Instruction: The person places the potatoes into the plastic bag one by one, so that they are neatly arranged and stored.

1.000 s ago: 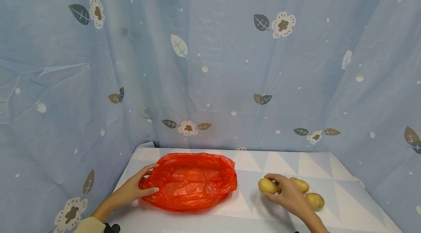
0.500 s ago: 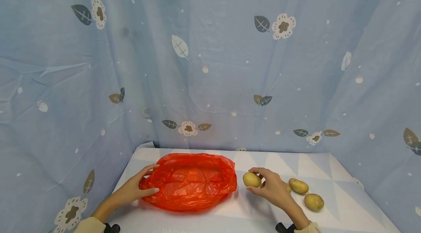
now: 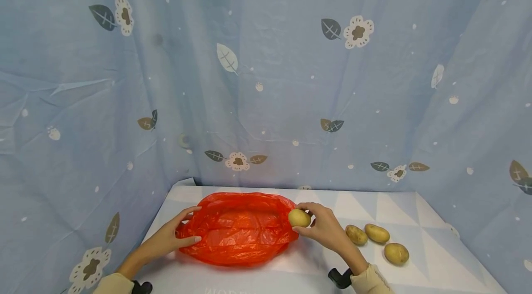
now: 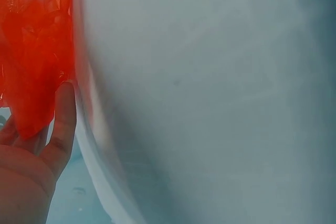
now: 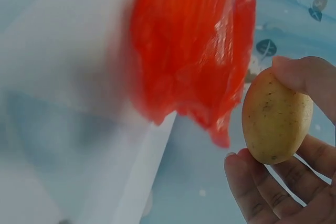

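Gripping a yellow potato (image 3: 299,218), the right hand (image 3: 325,228) holds it at the right edge of a red plastic bag (image 3: 238,239). Its thumb presses one end of the potato and the fingers curl round the other, as the right wrist view shows; small dark specks dot the skin. Whether potato and bag actually touch is hard to tell, since one overlaps the other from above.

At the bag's opposite end, the left hand (image 3: 166,237) grasps the plastic, its thumb on the near side and its fingers on the far side, with red film between them. The bag sits on the desk (image 3: 444,259), its mouth spread wide and its thin sides creased and shiny.

Three more potatoes lie on the desk to the right of the right hand. A smaller potato (image 3: 356,235) and a longer potato (image 3: 377,233) rest just beside each other, while a rounder potato (image 3: 396,254) lies nearer the person and farther right.

White and pale blue triangles pattern the desk. Blue cloth (image 3: 282,91) printed with flowers and leaves hangs behind it and along both sides. Cream sleeves (image 3: 371,280) cover the forearms near the lower edge.
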Action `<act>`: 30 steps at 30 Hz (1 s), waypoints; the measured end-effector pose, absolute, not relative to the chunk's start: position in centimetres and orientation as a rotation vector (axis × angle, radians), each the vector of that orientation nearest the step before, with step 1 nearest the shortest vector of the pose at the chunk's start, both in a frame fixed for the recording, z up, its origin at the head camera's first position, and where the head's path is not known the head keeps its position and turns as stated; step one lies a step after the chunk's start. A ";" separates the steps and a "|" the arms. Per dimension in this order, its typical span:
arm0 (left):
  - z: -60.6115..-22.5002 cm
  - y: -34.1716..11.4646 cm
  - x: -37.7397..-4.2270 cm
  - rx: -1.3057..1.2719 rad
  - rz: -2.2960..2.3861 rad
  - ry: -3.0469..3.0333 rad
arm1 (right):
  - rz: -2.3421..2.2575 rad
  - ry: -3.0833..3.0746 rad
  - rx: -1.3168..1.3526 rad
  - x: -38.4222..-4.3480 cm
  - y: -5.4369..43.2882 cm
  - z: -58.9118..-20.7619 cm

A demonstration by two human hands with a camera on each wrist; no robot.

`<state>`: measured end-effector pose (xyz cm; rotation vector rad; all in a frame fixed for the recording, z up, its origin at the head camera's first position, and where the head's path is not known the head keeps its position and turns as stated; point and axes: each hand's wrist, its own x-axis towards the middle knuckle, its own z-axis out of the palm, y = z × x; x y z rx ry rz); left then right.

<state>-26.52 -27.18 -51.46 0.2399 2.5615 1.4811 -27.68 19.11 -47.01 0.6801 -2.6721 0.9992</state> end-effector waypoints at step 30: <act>-51.5 -27.5 -26.1 0.285 1.491 2.568 | 0.932 -2.707 0.885 -30.7 8.6 -46.2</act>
